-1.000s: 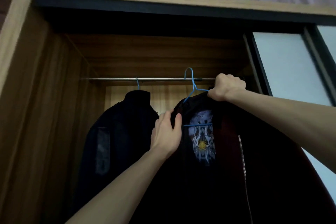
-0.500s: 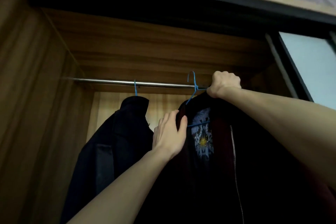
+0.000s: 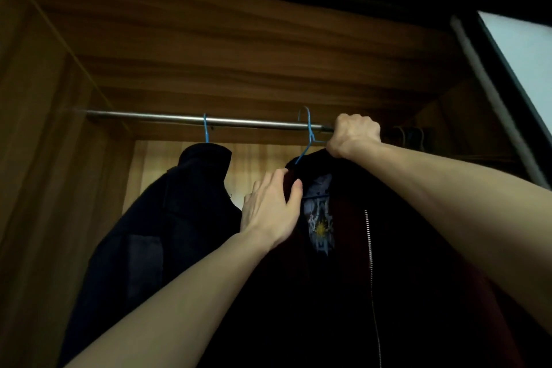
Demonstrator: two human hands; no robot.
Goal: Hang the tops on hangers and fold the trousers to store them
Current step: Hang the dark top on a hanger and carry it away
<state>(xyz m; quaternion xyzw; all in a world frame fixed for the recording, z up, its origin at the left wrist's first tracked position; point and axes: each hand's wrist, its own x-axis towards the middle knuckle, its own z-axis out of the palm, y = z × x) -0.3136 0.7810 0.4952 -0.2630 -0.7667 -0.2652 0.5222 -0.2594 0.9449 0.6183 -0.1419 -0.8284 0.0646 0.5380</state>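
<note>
A dark zip-up top [image 3: 343,278] with a pale crest print inside hangs on a blue wire hanger [image 3: 307,140]. The hanger's hook sits at the metal wardrobe rail [image 3: 179,119]; whether it rests on the rail I cannot tell. My right hand [image 3: 354,137] grips the top's shoulder and the hanger's arm just below the rail. My left hand [image 3: 273,209] holds the top's collar edge, thumb on the front. To the left, a second dark top [image 3: 167,218] hangs from another blue hanger [image 3: 205,128] on the same rail.
Wooden wardrobe walls close in on the left [image 3: 44,188] and above [image 3: 239,54]. A sliding door with a pale panel [image 3: 525,63] stands at the right. More hangers [image 3: 412,136] show dimly at the rail's right end.
The view has moved closer and tilted up into the wardrobe. Both hands have lifted the zip-up top, bringing the hanger hook up to the rail.
</note>
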